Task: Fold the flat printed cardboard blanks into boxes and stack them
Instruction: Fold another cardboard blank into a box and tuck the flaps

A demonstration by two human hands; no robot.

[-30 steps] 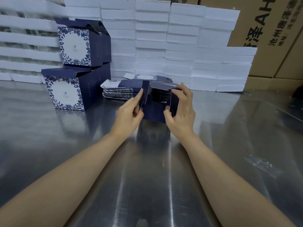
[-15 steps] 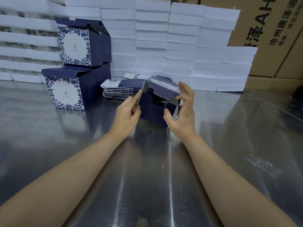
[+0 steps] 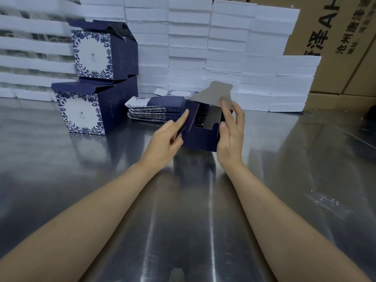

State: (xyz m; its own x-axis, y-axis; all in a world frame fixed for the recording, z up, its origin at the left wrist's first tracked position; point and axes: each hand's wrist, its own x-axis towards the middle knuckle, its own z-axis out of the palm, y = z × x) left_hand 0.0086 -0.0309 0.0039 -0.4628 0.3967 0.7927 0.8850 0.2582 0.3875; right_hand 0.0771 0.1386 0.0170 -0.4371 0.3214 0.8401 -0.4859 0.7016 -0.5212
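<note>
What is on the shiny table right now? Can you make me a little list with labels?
Table: shiny metal
Left hand: index finger pressed on the half-folded box, on its left flap
Right hand: grips the box's right wall
Box top: open, grey flap sticking up
Flat blanks: one pile behind the box
Finished boxes: two, stacked at left, blue flowers
Behind: white foam slabs, brown cartons

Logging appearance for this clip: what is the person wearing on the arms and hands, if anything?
Nothing that shows. The left forearm and right forearm are bare to the picture's edge, with no sleeves in view. The left hand and right hand have no gloves, and no ring, watch, bracelet or strap can be seen. The nails that show look short and unpainted.
</note>
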